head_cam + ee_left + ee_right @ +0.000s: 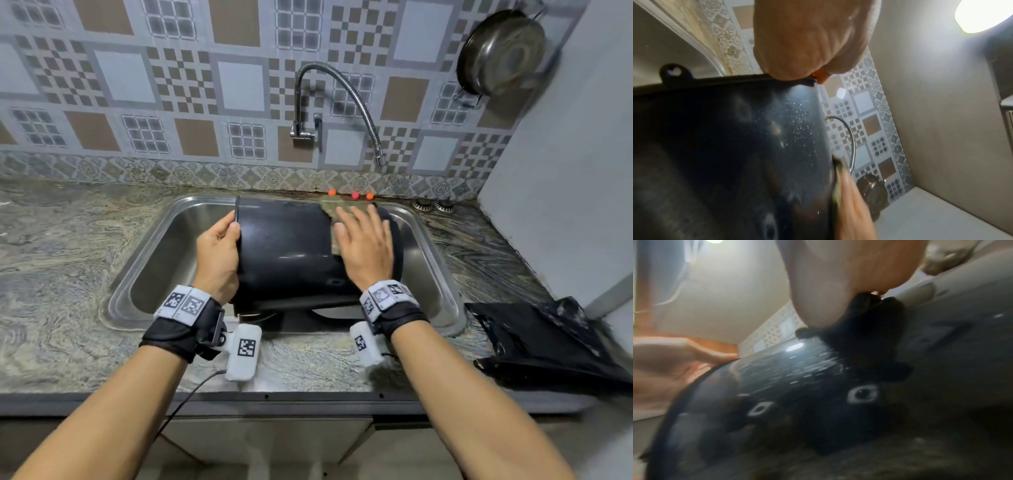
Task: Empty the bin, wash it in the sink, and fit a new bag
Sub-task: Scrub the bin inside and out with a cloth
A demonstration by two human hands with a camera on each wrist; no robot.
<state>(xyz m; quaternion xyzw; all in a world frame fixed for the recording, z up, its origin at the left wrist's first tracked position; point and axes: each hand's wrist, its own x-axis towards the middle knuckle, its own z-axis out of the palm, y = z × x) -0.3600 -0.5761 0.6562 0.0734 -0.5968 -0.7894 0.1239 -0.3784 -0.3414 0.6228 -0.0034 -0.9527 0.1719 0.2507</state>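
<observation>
Lying sideways in the sink, the bin could roll, since the left hand only pinches its rim while the right hand presses a cloth with spread fingers.

Marbled stone counter with inset steel sink, crumpled black bag at right.

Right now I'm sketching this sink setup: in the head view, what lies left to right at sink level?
Left hand gripping the rim → black bin on its side → right hand pressing a scrub pad → sink rim → black bag on the counter.
</observation>
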